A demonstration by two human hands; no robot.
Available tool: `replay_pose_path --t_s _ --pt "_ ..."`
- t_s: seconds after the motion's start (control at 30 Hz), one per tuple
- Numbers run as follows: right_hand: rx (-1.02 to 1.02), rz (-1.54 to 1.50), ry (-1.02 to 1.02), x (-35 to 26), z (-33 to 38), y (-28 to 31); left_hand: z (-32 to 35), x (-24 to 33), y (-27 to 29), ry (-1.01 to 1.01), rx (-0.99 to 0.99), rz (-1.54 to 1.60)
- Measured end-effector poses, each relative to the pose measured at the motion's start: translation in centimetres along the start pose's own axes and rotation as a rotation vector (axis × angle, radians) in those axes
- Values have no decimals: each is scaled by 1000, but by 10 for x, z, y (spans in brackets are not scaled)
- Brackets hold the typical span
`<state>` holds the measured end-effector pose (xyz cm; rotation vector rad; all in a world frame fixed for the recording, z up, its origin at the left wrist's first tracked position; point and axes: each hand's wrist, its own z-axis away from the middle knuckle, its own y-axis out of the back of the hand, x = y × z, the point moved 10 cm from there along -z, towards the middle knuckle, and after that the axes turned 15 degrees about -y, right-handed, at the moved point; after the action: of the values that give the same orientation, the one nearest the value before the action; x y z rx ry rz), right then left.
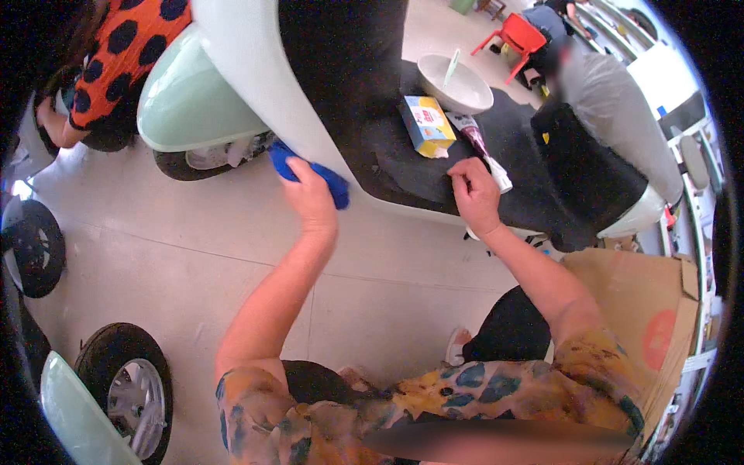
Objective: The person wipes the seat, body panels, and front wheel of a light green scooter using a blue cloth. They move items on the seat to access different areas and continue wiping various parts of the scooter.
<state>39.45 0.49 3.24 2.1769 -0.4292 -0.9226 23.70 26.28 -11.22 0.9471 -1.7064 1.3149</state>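
My left hand [308, 194] is closed on a blue cloth [332, 184], which lies against the pale front panel [310, 116] of a scooter. My right hand [475, 191] has its fingers curled in, with nothing visible in them. It is over the edge of the scooter's black footboard [411, 174]. Just beyond it on the footboard stand a yellow, white and blue box [428, 126] and a white and dark red tube [473, 133], partly hidden by the hand. Behind them, a white bowl [465, 85] holds a pale green-handled utensil [452, 68].
The scooter's front wheel [186, 164] sits under a pale green fender [190, 97]. Other wheels [128, 395] stand at left. A cardboard box [620, 302] is by my right arm. A person in a red dotted garment [128, 62] is at far left; another sits near a red chair [518, 37].
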Motion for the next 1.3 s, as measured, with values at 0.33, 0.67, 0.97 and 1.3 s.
replay_pose_path --t_s 0.33,0.67,0.97,1.3 --pt "-54 79 -4 1 -4 -11 -16 8 12 198 119 208" --pt "-56 66 -28 1 -3 -8 -161 308 -17 -809 -24 -62" --pt "-35 94 40 7 0 -7 -71 195 5 -747 -36 -246" --pt "35 64 97 -4 2 2 -134 457 -141 -1211 -429 -446"
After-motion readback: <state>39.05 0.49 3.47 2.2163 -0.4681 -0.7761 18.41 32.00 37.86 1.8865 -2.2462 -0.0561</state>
